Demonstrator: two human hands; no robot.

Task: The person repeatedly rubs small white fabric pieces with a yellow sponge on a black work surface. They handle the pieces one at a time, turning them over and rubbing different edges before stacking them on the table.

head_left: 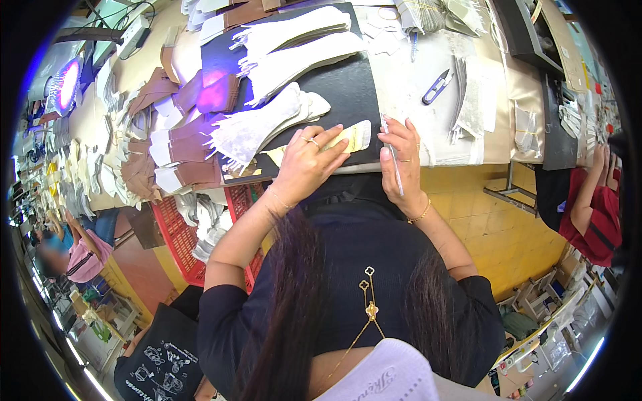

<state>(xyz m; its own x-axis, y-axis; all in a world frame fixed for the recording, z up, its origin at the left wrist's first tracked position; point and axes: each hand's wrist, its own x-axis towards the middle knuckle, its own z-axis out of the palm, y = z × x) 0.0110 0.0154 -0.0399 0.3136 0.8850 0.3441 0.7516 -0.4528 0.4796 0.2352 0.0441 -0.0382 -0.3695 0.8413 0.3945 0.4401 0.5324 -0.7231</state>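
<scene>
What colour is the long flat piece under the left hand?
The long flat piece under the left hand is pale yellow, best seen in the head view.

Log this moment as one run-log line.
left hand: on pale yellow piece | right hand: holding thin pale stick | nearby: white stacks, black board, snips

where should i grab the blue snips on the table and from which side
Grip the snips by the dark blue handles, probably from above and the near side: they lie flat on the pale sheet with that end nearer the person and the bright metal end pointing away. The right hand is closer, but already holds a thin pale tool.
</scene>
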